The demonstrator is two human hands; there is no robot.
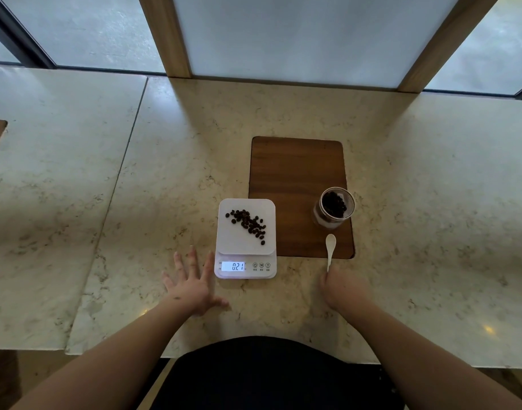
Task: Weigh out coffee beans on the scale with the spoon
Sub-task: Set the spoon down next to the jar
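A white digital scale (245, 247) stands on the marble counter, and its lit display reads 0.21. Several dark coffee beans (248, 224) lie scattered on its weighing plate. To the right, an open glass jar (334, 207) holds more beans. A small white spoon (330, 250) lies in front of the jar, bowl pointing away. My right hand (341, 287) has its fingers closed on the near end of the spoon's handle. My left hand (191, 284) rests flat on the counter with fingers spread, just left of the scale, holding nothing.
A dark wooden inset panel (295, 179) lies under the jar and beside the scale. The marble counter (165, 173) has a seam on the left. Window frames with wooden posts (165, 37) rise at the back edge.
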